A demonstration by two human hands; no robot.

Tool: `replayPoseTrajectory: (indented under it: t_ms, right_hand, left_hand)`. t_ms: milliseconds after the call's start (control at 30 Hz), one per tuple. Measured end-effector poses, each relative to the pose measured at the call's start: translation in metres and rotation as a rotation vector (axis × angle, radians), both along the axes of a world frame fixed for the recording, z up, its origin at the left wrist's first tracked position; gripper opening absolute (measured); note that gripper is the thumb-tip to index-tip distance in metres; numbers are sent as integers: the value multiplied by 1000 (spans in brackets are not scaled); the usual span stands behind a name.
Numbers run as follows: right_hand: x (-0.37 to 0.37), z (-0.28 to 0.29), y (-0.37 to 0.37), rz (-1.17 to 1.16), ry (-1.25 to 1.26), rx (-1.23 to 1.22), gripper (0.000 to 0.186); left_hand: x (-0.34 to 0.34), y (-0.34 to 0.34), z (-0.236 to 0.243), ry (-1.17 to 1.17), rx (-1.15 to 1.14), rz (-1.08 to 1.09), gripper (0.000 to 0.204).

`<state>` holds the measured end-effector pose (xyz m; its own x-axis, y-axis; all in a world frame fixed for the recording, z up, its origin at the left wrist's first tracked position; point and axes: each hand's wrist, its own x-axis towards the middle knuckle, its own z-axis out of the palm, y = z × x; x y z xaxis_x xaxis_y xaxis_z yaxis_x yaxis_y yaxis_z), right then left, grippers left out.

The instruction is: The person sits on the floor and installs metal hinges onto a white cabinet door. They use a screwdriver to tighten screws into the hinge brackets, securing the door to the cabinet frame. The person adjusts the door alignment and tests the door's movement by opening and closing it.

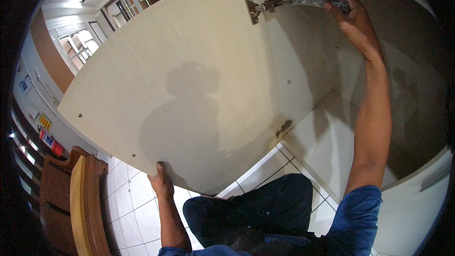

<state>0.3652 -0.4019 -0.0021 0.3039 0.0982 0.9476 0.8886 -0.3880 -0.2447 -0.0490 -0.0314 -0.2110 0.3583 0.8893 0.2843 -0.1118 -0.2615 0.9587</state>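
A pale wood-grain cabinet door (213, 57) stands swung open before me. My left hand (162, 182) grips its lower edge, thumb on the inner face and fingers hidden behind. Inside the cabinet, my right hand (353, 21) is closed around the handle of a screwdriver (310, 2). The screwdriver lies nearly level, its tip at the upper metal hinge (269, 4), which joins the door to the cabinet side wall. A lower hinge (284, 129) sits at the door's bottom corner.
White floor tiles (137, 192) lie below the door, under my bent legs (265, 204). At the left stands a carved wooden bench (87, 204) with a yellow cushion; a red fire extinguisher (53, 145) is behind it. The cabinet's bottom panel (322, 137) extends to the right.
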Motion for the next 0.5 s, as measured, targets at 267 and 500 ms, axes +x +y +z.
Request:
replayPoseTrajectory:
  t_ms: [267, 500]
  right_hand:
    - [1, 1, -2, -68, 106, 3, 42]
    - [6, 3, 0, -154, 179, 10, 45]
  left_hand:
    - [0, 4, -4, -11, 15, -3, 95]
    - [-3, 14, -10, -23, 27, -25, 88]
